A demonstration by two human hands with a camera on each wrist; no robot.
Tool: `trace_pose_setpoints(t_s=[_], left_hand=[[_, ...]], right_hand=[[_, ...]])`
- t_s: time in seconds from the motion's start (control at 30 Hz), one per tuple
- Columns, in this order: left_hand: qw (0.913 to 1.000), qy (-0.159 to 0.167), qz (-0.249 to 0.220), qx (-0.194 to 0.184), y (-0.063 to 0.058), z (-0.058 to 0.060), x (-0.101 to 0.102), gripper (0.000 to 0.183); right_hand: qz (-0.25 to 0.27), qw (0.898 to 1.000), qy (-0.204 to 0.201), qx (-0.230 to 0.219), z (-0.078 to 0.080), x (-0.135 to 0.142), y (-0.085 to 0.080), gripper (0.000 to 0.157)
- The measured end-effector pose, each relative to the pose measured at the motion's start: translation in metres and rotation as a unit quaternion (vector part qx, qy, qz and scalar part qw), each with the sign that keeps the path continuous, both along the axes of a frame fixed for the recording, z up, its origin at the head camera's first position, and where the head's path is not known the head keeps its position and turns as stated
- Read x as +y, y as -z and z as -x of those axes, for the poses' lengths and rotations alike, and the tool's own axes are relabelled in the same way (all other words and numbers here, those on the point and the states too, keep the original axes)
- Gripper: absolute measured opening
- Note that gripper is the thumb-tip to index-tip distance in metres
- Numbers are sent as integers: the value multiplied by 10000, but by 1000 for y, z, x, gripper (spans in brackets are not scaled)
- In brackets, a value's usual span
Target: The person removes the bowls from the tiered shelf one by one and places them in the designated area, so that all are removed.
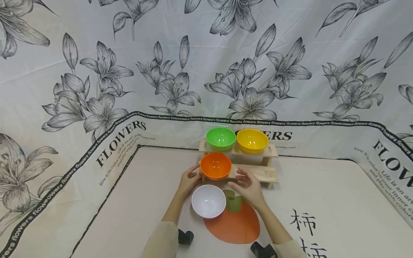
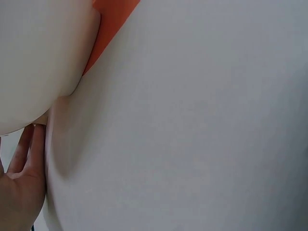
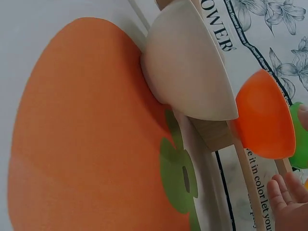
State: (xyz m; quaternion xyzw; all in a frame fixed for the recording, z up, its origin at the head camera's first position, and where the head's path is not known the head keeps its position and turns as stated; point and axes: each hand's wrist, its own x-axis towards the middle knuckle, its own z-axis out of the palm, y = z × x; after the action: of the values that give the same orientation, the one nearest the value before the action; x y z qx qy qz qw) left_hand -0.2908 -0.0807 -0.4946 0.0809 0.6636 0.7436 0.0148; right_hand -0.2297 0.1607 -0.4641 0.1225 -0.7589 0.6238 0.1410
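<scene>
An orange bowl [image 1: 215,166] sits on the lower step of a small wooden stand [image 1: 255,173], at its left end. My left hand [image 1: 188,182] is at the bowl's left side, fingertips right at its wall. In the left wrist view the fingers [image 2: 34,149] reach out fairly straight, their tips partly hidden behind the white bowl [image 2: 43,57]. To the right of the orange bowl, my right hand [image 1: 249,187] is held with fingers spread and nothing in it. The white bowl [image 1: 208,201] stands on the table in front of the stand, between my forearms.
A green bowl [image 1: 221,138] and a yellow bowl [image 1: 252,141] occupy the upper step. The tablecloth has an orange persimmon print [image 1: 235,225] and black characters [image 1: 303,222]. Behind the stand rises a flower-printed cloth [image 1: 180,89].
</scene>
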Motion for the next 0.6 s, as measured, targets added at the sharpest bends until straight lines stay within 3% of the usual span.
trace_pose_setpoints(t_s=[0.17,0.6], left_hand=[[10000,24,13,-21,1,2,0,47],[10000,31,51,52,0,1,0,47]], right_hand=[[200,9996,-33,-185,9,-1,-5,63],[53,9959,-816,-396,29,-5,-7,68]])
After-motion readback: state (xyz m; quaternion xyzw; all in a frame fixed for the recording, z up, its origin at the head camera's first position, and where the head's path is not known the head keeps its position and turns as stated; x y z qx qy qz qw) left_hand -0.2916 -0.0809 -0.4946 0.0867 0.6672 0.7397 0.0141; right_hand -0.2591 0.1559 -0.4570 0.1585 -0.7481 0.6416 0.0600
